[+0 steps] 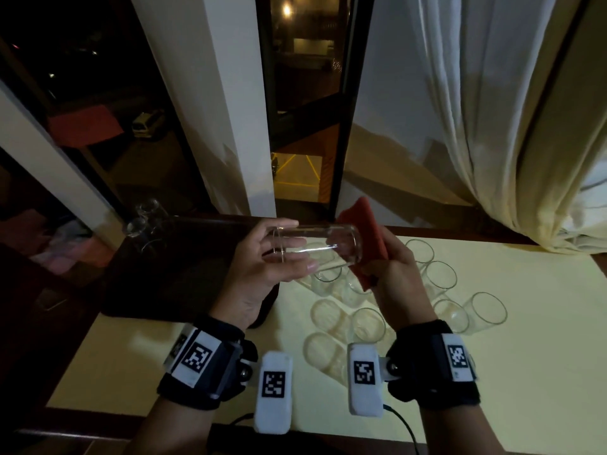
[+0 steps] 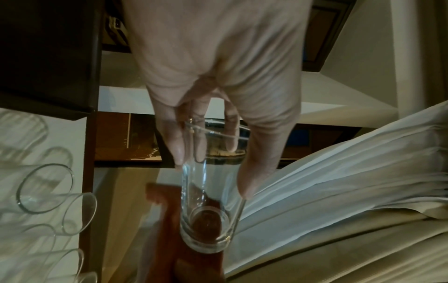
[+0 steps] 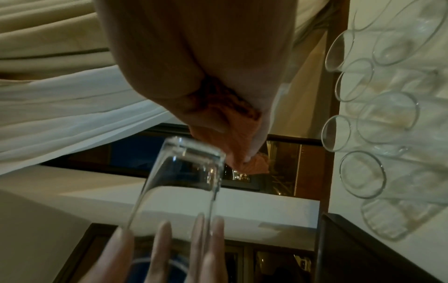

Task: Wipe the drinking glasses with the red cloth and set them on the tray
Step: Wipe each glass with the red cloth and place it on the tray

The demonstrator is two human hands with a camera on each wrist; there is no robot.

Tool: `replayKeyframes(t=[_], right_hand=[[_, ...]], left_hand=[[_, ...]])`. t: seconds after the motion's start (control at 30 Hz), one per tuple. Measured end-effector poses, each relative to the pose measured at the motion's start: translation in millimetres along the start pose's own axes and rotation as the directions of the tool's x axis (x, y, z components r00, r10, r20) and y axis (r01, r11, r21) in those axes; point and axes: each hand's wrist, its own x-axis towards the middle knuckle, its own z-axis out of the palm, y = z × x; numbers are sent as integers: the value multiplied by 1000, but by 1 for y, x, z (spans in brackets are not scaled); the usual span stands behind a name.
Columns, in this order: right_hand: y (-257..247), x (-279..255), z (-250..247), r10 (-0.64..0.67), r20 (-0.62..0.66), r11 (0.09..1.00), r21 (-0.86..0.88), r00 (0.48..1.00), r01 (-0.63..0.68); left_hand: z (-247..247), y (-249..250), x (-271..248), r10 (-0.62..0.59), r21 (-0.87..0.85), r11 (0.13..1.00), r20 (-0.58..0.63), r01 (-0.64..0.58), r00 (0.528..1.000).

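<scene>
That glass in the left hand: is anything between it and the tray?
Nothing visible does. The left hand holds the glass sideways just right of the dark tray, whose near part looks bare. Two glasses stand only at its far left corner. The right hand holds the red cloth at the glass's base.

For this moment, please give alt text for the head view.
A left hand holds a clear glass sideways while the right hand presses a red cloth against its base, above glasses lying on a pale table.
</scene>
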Motion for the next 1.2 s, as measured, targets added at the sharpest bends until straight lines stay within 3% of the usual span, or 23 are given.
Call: replayKeyframes(t=[0.07, 0.17, 0.27, 0.4, 0.57, 0.7, 0.87, 1.0, 1.2], right_hand=[[-2, -5, 8, -31, 116, 999, -37, 993, 35], [-2, -8, 11, -29, 175, 991, -122, 984, 50], [-1, -8, 9, -14, 165, 991, -126, 986, 35], [0, -6, 5, -27, 156, 990, -130, 987, 47], [-1, -9, 5, -5, 131, 990, -136, 991, 23], [-2, -8, 4, -1, 124, 993, -120, 992, 16], [-9, -13, 6, 17, 129, 990, -142, 992, 2], [-5, -10, 7, -14, 141, 991, -130, 990, 32], [-10, -12, 4, -14, 136, 992, -120, 991, 30]], left_hand=[[3, -2, -1, 21, 4, 1000, -30, -21, 999], [4, -3, 0, 53, -15, 998, -110, -55, 993], [5, -3, -2, 53, -15, 998, -128, -55, 990], [6, -3, -4, 29, 47, 998, -31, -27, 999], [6, -3, -1, 11, 27, 1000, -86, -8, 996], [8, 3, -3, 3, 63, 998, 1, -3, 1000], [14, -1, 1, 7, 23, 1000, -169, -3, 986], [12, 3, 0, 19, 92, 996, -42, -15, 999], [18, 1, -2, 51, 48, 998, -115, -46, 992]])
